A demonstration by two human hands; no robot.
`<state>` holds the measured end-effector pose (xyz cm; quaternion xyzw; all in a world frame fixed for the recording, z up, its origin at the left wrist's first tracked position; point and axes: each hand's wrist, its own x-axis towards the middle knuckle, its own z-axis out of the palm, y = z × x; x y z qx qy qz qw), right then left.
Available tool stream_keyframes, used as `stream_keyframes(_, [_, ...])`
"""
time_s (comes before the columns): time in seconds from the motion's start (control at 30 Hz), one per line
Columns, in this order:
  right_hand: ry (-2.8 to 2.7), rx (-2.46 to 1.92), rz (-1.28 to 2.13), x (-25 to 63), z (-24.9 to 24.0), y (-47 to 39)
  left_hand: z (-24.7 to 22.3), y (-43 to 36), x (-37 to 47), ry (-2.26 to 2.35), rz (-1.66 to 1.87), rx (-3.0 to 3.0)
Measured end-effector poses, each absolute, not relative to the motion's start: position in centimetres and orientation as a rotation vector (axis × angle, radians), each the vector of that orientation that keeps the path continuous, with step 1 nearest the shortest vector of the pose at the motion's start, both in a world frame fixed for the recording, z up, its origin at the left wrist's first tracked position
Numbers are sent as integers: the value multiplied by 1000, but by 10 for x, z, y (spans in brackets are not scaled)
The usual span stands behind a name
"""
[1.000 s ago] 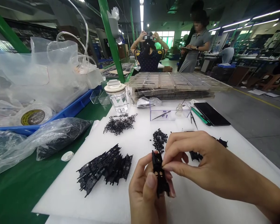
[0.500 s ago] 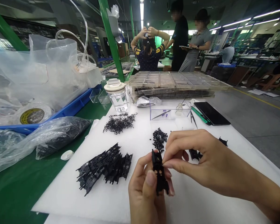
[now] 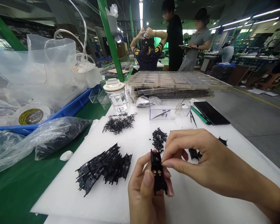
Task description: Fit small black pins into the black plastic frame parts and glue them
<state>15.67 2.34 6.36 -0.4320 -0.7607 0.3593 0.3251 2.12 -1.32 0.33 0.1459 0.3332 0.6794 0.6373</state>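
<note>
Upright between the thumb and fingers of my left hand (image 3: 143,186) is a black plastic bracket (image 3: 159,179) with round holes. My right hand (image 3: 191,155) is closed in a pinch at the bracket's upper right edge; whatever sits between its fingertips is hidden or too small to name. Just behind the hands lies a pile of tiny black parts (image 3: 159,138). A fanned stack of similar black brackets (image 3: 105,168) is to the left, with a heap of thin black wiry pieces (image 3: 120,123) beyond it. More black brackets (image 3: 194,154) lie partly hidden behind my right hand.
On the white board (image 3: 63,193) stand a lidded clear jar (image 3: 118,96) and a clear box (image 3: 170,113) with tweezers. A black phone (image 3: 212,113) lies at right, stacked clear trays (image 3: 177,79) behind. A blue bin (image 3: 67,107) of plastic bags is left. Several people are in the background.
The bracket has turned slightly in my left hand, so more of its holed face shows. My right hand keeps its pinch at the same edge. A standing person in the background has shifted left.
</note>
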Motion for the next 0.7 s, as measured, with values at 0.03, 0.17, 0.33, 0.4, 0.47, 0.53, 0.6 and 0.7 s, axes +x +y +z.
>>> stream_keyframes(0.03, [-1992,-1131,945,157,64,23,3,-13,21,760,1547,329])
stream_keyframes(0.17, [-1997,-1138,942,157,63,23,2,-13,21,755,1536,320])
stream_keyframes(0.33, [-2009,-1139,932,156,63,23,3,-13,21,754,1542,325])
stream_keyframes(0.4, [-2011,-1139,936,156,63,23,3,-12,21,752,1543,329])
stream_keyframes(0.47, [-2014,-1134,932,157,62,23,3,-12,22,752,1549,341])
stream_keyframes(0.53, [-2021,-1122,925,158,61,23,3,-12,22,759,1560,352])
stream_keyframes(0.6, [-2033,-1100,906,159,61,23,2,-13,22,772,1567,357])
stream_keyframes(0.7, [-2068,-1055,876,160,59,24,2,-13,23,802,1568,377])
